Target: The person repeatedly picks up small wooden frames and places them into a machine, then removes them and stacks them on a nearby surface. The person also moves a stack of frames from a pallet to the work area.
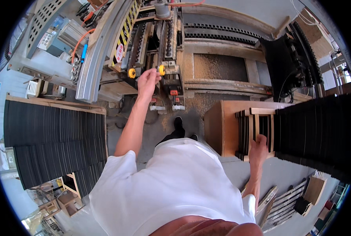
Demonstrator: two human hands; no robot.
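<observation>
My left hand reaches out to the near end of the machine, its fingers curled and pressed together. Its fingertips are right beside a round yellow knob; whether they touch it, or hold anything small, is hidden. A second yellow knob sits just left of the hand. On my right, my right hand is closed on a pale wooden frame with dark gaps between its bars. That frame is at the end of a row of black panels, next to a brown wooden box.
Black slats are stacked on my left. A rounded metal rail runs along the machine's left side. Sawdust lies on the machine bed and on the floor. Slatted wooden racks lie at the lower right.
</observation>
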